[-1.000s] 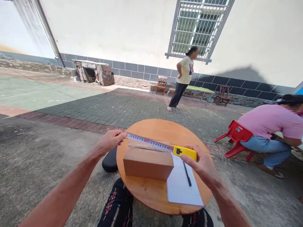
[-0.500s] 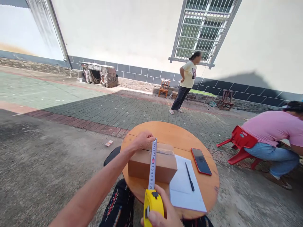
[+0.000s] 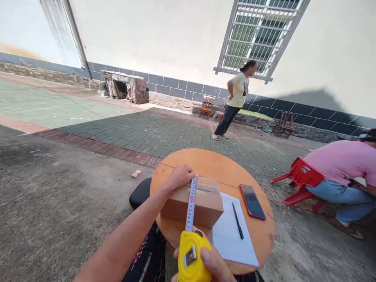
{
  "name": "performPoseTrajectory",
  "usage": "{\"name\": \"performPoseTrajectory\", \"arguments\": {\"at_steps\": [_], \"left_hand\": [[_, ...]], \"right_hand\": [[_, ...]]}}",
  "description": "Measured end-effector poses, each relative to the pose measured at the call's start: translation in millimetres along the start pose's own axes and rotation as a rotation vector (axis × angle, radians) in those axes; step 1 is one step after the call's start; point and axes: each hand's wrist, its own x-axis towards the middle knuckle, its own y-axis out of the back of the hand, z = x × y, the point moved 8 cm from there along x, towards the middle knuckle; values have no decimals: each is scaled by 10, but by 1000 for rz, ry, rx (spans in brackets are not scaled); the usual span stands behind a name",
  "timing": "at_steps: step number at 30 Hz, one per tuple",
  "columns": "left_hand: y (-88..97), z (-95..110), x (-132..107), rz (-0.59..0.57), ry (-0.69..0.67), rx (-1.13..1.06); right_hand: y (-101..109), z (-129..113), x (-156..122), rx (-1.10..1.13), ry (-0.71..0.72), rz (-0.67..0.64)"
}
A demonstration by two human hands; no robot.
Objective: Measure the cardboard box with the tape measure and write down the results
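Observation:
A brown cardboard box [image 3: 192,209] with clear tape along its top sits on the round wooden table [image 3: 202,158]. My left hand [image 3: 181,176] is closed at the box's far edge, its fingers pinching the tip of the measuring blade [image 3: 191,201]. That blade runs straight across the box top toward me, and its near stretch hangs past the front edge. In front of the box, my right hand [image 3: 216,262] grips the yellow tape measure [image 3: 192,256], with the thumb on the side of the case. Part of the right hand lies hidden behind the case.
Right of the box lie white paper [image 3: 233,243], a black pen [image 3: 237,221] and a red-edged phone [image 3: 252,201]. A dark seat [image 3: 141,194] stands at the table's left. One person [image 3: 235,98] stands beyond; another [image 3: 343,168] sits on a red chair [image 3: 305,174] at right.
The yellow case has turned, showing more of its side, and slightly less blade shows out of it. My left hand keeps its hold at the far edge. The whole view has shifted a little.

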Motion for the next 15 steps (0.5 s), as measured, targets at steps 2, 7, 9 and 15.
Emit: {"name": "performPoseTrajectory", "arguments": {"at_steps": [2, 7, 9, 15], "left_hand": [[1, 0, -4, 3, 3, 11], [3, -10, -18, 1, 8, 11], [3, -11, -18, 2, 7, 10], [-16, -8, -29, -8, -18, 13]], "right_hand": [[26, 0, -34, 14, -24, 16], [68, 42, -69, 44, -48, 24], [64, 57, -76, 52, -55, 38], [50, 66, -90, 72, -38, 78]]}}
